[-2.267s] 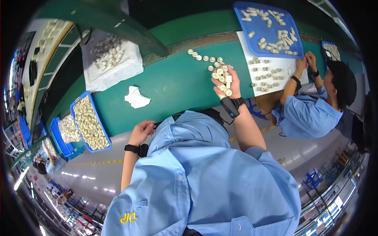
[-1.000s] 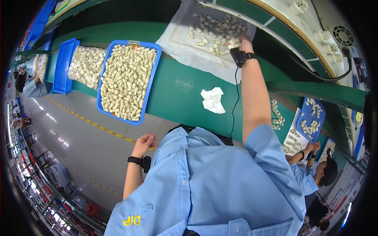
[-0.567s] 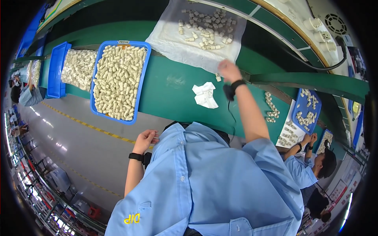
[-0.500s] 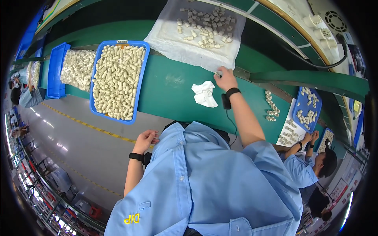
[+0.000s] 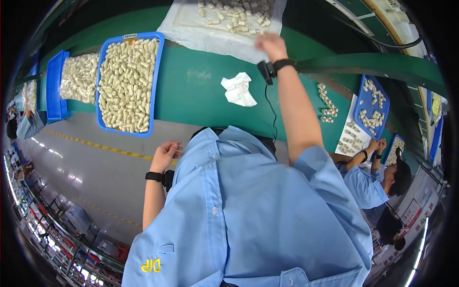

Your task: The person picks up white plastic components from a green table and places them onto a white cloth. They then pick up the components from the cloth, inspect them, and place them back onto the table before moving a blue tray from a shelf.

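Note:
My right hand [image 5: 272, 46] reaches over the right edge of a white plastic sheet [image 5: 177, 29] on which many small off-white cylindrical parts [image 5: 239, 22] lie loose. Its fingers are smeared by motion, so whether a part is in them does not show. My left hand [image 5: 166, 155] hangs beside my body below the bench edge, fingers loosely bent and apart, with nothing visible in it. Each wrist wears a black band with a small device; a cable runs down from the right one. A crumpled white cloth or paper [image 5: 239, 89] rests on the green bench [image 5: 191, 103].
Leftward stand a blue tray [image 5: 155, 91] heaped with off-white parts, a clear bag [image 5: 79, 77] of parts and another blue tray [image 5: 56, 88]. Several parts [image 5: 326, 103] sit at the right. A green bar [image 5: 368, 66] crosses there, beyond which a co-worker [image 5: 368, 184] handles things near a blue tray [image 5: 384, 101].
My right hand has moved farther away over the sheet's edge and blurred. The whole view has shifted, so bench items appear higher and more to the left. My left hand still hangs by my side.

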{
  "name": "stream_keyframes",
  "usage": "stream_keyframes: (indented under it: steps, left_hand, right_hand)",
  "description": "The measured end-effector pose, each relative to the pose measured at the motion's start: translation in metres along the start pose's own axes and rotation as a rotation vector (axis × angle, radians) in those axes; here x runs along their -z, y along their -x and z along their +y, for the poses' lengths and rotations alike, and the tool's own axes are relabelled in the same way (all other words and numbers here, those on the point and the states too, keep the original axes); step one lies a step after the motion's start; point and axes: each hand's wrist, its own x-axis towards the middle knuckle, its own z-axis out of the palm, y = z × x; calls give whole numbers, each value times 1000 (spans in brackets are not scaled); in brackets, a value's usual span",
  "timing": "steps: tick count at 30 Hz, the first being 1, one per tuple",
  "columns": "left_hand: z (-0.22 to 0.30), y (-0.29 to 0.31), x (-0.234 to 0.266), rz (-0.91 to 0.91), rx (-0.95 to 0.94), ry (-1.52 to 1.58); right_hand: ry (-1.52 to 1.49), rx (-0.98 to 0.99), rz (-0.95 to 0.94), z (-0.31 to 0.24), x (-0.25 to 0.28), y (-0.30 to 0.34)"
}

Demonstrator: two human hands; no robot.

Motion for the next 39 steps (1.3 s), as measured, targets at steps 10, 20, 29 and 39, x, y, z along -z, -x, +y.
stream_keyframes:
  steps: [10,20,29,39]
  left_hand:
    - [4,-16,-10,-54,-13,-49]
    - [56,-53,-58,-195,-19,-281]
    - [86,-48,-127,-228,-50,-423]
    - [79,-10,-178,-149,-26,-428]
  right_hand:
    - [-45,-136,-159,66,53,108]
    - [461,-124,163,127,173,234]
    - [1064,20,729,151,274,235]
    - [1062,84,527,167,305,172]
